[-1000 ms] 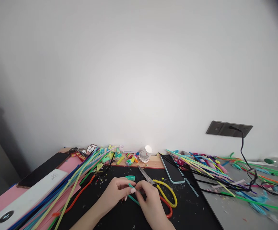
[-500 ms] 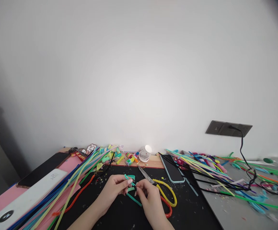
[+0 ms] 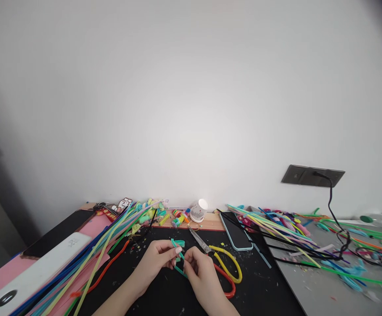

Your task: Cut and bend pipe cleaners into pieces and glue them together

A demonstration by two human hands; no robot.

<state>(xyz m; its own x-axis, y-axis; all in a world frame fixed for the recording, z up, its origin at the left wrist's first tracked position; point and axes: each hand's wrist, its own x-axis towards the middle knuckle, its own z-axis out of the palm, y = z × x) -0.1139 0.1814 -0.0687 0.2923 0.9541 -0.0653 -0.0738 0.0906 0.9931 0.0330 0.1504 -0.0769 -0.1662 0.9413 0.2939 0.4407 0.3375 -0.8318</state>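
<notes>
Nearest, at the lower edge: left hand [image 3: 156, 262] and right hand [image 3: 201, 275], fingertips meeting over the black tabletop [image 3: 263, 289]. Grip of the left hand pinched on a teal pipe cleaner [image 3: 178, 243], thumb and forefinger closed around its bent upper part. Grip of the right hand likewise clenched on the same teal pipe cleaner, a little lower down. Teal pipe cleaner thus between the two hands, over the middle of the tabletop, one end showing below the fingertips.

Just beside the right hand: scissors [image 3: 225, 263] with yellow handles, flat on the tabletop, blades pointing away and to the left. Red pipe cleaner [image 3: 227, 283] curved beneath the handles.

To the left: bundle of coloured pipe cleaners [image 3: 108, 243] laid slantwise across a pink sheet [image 3: 0, 276], white flat box [image 3: 36, 267] alongside.

Further back: phone [image 3: 236, 231] in a pale blue case, screen dark; small white cup [image 3: 200, 210] near the wall; loose pipe cleaners [image 3: 283, 226] strewn over the grey surface on the right.

Farthest: white wall [image 3: 191, 87], dark socket plate [image 3: 312, 175], black cable [image 3: 334, 210] hanging from it.
</notes>
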